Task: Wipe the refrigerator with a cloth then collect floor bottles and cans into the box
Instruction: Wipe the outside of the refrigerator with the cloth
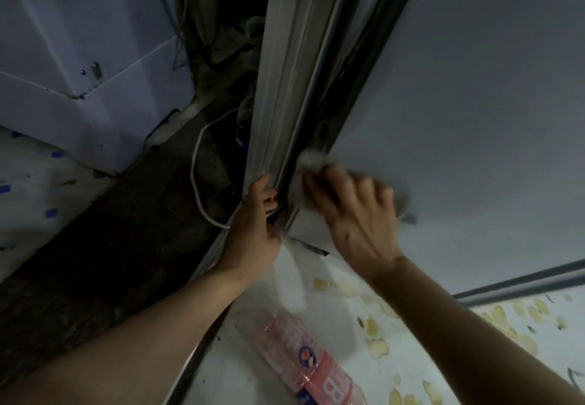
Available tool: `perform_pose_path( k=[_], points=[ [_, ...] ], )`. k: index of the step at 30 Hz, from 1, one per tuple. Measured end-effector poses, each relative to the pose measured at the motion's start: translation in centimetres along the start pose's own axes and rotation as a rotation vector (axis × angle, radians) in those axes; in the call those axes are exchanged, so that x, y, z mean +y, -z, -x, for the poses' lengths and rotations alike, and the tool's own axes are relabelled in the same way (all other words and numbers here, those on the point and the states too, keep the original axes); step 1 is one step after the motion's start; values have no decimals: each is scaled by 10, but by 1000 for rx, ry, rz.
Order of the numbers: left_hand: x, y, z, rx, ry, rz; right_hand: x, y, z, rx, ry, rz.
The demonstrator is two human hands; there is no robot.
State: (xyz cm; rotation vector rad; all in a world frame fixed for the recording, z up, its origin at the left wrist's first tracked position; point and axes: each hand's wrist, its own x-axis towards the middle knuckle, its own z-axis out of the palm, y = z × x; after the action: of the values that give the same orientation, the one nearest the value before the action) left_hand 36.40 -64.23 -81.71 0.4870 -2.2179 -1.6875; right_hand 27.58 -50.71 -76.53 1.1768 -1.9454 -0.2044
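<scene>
The grey refrigerator [459, 103] fills the right side, its door edge [285, 94] running down the middle. My left hand [256, 224] grips the lower end of that door edge. My right hand [354, 214] presses a pale cloth [304, 164] flat against the fridge's lower front panel; the hand is motion-blurred and covers most of the cloth. An empty clear plastic bottle [304, 354] with a pink label lies on the floor below my arms. No box is in view.
A white appliance [85, 56] stands at the left. Between it and the fridge is a dark dirty gap [126, 230] with a white cable [196, 170] and debris. Patterned floor covering [411, 341] lies at the bottom right and far left.
</scene>
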Motion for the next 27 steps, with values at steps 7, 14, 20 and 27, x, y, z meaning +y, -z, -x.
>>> perform_pose_path(
  k=[7,14,20,27],
  points=[
    [-10,0,-2,3,59,-17,7,-12,-2,161,-5,44],
    [-20,-3,-5,15,42,-98,-42,-57,57,-209,264,56],
    [-13,-14,-10,-57,70,-126,-59,-70,70,-388,353,32],
    [-2,-32,-13,-127,71,-67,-18,-39,64,-190,218,-109]
  ],
)
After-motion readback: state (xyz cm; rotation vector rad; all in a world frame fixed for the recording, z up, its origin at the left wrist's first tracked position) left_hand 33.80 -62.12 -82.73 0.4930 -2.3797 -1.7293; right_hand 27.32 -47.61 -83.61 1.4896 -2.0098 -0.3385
